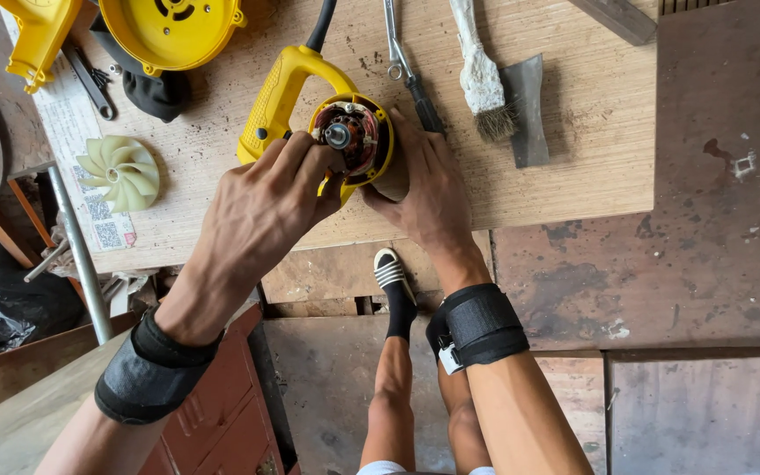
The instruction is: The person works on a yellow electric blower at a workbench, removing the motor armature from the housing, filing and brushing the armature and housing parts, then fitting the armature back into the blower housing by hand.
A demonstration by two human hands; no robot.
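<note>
Both hands clasp the yellow blower motor (pixel 351 136) at the bench's (pixel 573 176) near edge: left hand (pixel 266 198) pinching its rim, right hand (pixel 428 180) cupping its side. It looks heavy, rigid; windings seem fragile, so the handle suits gripping. Beyond lie brush (pixel 478 75) and wrench (pixel 395 44).

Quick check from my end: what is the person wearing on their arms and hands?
Both hands are bare, no gloves or sleeves. The left hand has a wide black strap around its wrist. The right hand has a similar black wrist strap with a small white tag at its edge.
</note>
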